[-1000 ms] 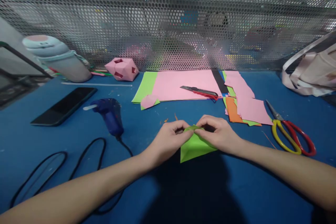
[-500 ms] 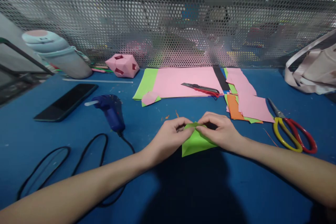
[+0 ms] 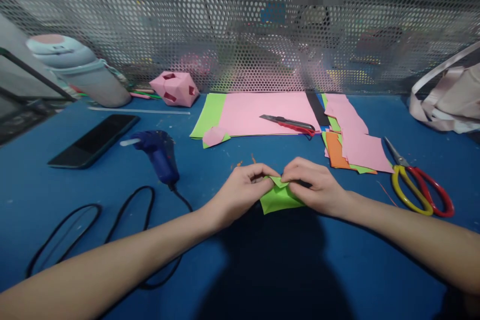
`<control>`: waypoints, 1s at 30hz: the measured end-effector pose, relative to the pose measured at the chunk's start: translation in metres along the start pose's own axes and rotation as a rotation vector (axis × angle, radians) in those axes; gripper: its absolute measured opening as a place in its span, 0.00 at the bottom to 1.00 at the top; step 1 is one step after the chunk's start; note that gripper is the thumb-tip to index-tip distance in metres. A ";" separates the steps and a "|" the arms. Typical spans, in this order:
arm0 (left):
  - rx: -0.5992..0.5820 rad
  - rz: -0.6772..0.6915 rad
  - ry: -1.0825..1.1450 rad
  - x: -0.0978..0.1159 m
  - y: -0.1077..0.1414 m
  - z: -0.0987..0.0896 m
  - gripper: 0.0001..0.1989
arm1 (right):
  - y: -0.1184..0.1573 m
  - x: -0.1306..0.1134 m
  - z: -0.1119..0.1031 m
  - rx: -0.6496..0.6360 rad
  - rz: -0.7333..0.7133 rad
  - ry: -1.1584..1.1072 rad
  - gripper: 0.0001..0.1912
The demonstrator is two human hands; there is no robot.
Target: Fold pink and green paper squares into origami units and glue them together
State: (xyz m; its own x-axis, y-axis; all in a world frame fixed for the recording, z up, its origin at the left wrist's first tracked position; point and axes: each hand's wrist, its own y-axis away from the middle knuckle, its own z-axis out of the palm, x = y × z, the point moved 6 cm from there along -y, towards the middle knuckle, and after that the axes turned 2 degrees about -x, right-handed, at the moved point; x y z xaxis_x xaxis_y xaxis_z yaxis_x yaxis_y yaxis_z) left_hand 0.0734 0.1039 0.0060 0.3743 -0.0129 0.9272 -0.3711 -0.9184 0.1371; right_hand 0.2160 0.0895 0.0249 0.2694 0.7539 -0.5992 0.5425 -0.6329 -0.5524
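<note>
A piece of bright green paper (image 3: 281, 202) is held between my two hands at the middle of the table. Its far edge has a small pointed flap folded over toward me. My left hand (image 3: 243, 191) pinches the left part of that folded edge between thumb and fingers. On the other side my right hand (image 3: 317, 185) grips the right part, its thumb lying on the paper. The fingertips of both hands are close together, and they cover the ends of the fold.
Behind my hands lie pink sheets (image 3: 262, 110) with a utility knife (image 3: 290, 123) on top. Cut paper pieces (image 3: 365, 152) and scissors (image 3: 416, 185) are on the right. A glue gun (image 3: 159, 157) with its black cord, a phone (image 3: 95, 140) and a pink paper polyhedron (image 3: 175, 89) are on the left.
The far corner of the green paper is now folded down as a visible triangular flap. My hands have moved slightly apart along the fold.
</note>
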 end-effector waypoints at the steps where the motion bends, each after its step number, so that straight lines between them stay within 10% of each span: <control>1: -0.005 0.003 0.005 0.000 0.000 0.000 0.10 | 0.001 -0.001 0.000 -0.014 -0.020 0.027 0.12; 30: -0.015 -0.037 0.121 -0.002 0.007 0.006 0.05 | 0.006 -0.010 0.003 -0.044 -0.140 0.110 0.13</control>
State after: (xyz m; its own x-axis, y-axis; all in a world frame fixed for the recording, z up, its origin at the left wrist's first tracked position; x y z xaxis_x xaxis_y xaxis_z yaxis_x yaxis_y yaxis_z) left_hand 0.0753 0.0953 0.0034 0.2832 0.0693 0.9566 -0.3721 -0.9113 0.1761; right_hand 0.2137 0.0773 0.0260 0.2733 0.8503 -0.4498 0.6140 -0.5142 -0.5988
